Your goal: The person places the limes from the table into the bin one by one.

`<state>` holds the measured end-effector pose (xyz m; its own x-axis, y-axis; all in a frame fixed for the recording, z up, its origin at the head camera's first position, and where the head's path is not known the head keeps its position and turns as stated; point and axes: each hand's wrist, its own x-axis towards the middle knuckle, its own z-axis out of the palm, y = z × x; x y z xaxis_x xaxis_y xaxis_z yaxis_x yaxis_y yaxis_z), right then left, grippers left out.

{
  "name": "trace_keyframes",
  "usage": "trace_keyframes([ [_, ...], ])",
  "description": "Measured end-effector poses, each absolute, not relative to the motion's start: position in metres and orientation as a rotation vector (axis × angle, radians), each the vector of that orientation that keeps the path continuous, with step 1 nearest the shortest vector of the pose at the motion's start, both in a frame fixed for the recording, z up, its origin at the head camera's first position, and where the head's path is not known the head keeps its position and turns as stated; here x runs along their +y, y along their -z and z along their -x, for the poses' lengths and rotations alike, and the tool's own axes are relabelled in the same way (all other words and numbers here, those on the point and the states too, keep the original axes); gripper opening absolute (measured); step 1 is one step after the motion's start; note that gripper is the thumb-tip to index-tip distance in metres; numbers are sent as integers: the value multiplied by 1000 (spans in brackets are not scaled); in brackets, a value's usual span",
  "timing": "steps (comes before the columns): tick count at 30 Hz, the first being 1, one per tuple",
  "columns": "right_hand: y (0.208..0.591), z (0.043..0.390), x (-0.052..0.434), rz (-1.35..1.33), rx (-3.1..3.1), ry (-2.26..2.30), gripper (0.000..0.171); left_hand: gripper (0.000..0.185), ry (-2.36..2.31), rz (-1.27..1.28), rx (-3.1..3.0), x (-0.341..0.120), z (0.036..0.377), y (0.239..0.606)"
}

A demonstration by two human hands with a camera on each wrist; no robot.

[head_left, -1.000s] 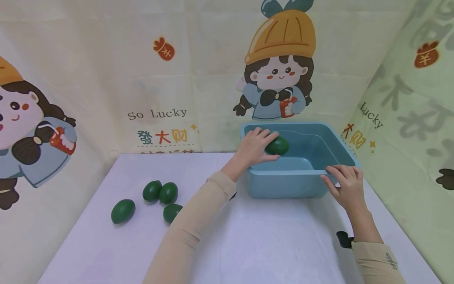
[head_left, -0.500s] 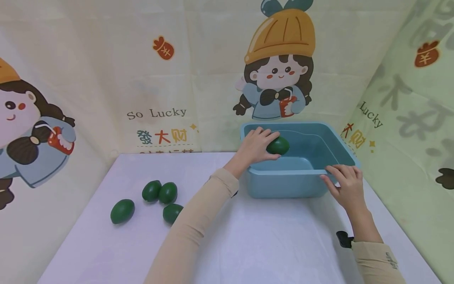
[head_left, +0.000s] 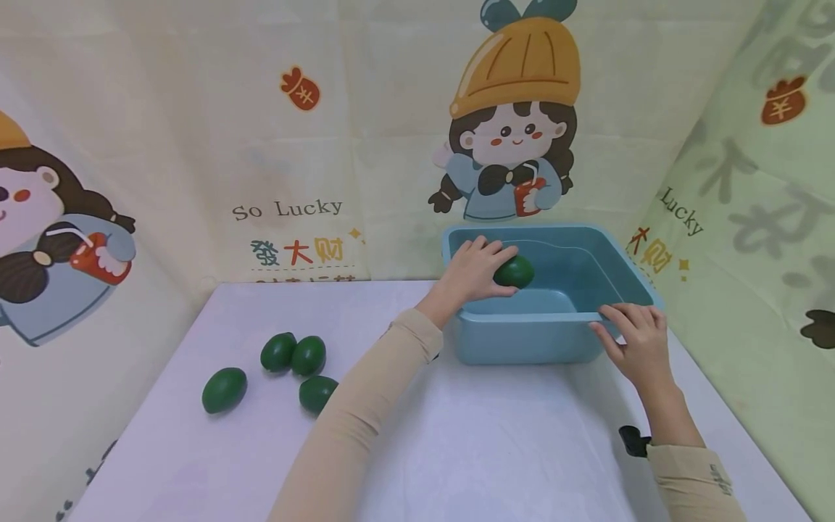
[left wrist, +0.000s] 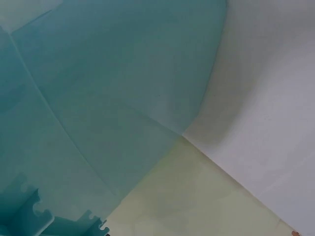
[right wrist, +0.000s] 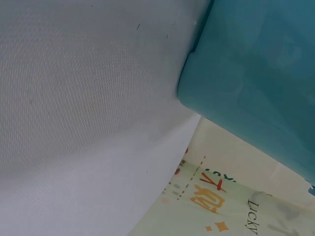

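Left hand reaches over the near-left corner of the blue tub, fingers and thumb curled round a green fruit held inside the tub, above its floor. Right hand rests on the tub's near-right rim, fingers laid fairly straight over the edge, thumb along the outer wall. Four more green fruits lie on the white table well to the left, three clustered, one apart. Both wrist views show only tub wall and table; neither hand appears in them.
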<state>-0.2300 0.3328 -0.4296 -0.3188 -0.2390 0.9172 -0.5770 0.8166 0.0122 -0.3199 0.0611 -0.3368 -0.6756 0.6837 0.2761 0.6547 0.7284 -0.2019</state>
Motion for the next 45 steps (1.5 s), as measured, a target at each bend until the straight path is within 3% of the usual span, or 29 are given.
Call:
trace_keyframes([
  [45, 429, 229, 331, -608, -1921, -398, 48, 62, -7, 1009, -2556, 50, 309, 339],
])
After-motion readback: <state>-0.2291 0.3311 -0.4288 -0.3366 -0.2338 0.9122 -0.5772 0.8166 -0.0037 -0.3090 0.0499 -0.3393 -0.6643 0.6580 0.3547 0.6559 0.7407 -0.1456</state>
